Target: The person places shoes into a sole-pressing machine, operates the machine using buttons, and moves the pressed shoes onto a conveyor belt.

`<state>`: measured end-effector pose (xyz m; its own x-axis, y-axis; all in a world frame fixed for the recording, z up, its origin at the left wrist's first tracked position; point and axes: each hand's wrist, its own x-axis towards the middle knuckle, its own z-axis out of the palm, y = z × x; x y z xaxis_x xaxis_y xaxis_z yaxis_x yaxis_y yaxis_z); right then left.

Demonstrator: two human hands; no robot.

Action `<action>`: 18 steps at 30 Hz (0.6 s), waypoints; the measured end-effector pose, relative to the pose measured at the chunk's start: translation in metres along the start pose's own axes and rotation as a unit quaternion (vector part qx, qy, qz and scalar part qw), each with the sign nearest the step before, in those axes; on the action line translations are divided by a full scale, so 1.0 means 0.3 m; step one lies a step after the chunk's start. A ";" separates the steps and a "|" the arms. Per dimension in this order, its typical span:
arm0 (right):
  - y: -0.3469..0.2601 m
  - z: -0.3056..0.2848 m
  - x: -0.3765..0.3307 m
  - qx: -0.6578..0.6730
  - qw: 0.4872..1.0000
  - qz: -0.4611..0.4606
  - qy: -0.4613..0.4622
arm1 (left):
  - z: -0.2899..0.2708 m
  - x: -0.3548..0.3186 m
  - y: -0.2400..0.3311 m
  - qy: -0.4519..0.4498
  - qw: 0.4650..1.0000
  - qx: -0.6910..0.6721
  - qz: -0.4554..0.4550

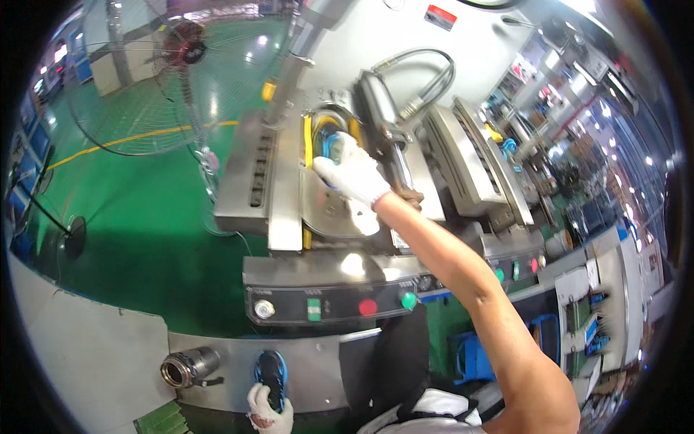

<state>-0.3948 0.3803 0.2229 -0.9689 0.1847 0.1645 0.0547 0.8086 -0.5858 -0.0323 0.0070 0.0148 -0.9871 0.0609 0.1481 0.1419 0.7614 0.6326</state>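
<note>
My right hand (pixel 350 170), in a white glove, reaches far forward into the steel machine (pixel 285 217). Its thumb and fingers lie around the near end of a blue-and-black shoe-shaped piece (pixel 329 142), which sits inside yellow-edged parts and is partly hidden by the glove. Low in the view, my left hand (pixel 271 416), also white-gloved, closes on the near end of a black shoe (pixel 271 369) with a blue rim. That shoe lies lengthwise on a metal shelf (pixel 314 369). The palm side of both hands is hidden.
A metal cylinder (pixel 189 367) lies left of the shoe. A control panel (pixel 336 305) with buttons runs between shelf and machine. A hydraulic cylinder (pixel 387 123) slants beside my right hand, with a second steel block (pixel 466 163) further right. A fan (pixel 181 54) stands back left.
</note>
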 end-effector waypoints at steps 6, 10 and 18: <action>0.158 -0.124 -0.832 0.002 0.978 -0.206 -0.046 | 0.086 -0.062 -0.055 -0.007 0.999 -0.015 -0.028; 0.582 0.052 -1.073 -0.188 0.975 -0.115 -0.009 | 0.064 -0.023 -0.015 -0.013 0.998 0.008 0.063; 0.571 -0.060 -1.234 0.007 0.993 -0.105 -0.048 | 0.030 0.053 0.245 -0.170 0.983 -0.021 -0.069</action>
<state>-0.0225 0.4606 0.0758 -0.9770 -0.0422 0.2090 -0.1545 0.8155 -0.5577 -0.0382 0.0696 0.0568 -0.9641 0.1758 -0.1993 0.0002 0.7505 0.6609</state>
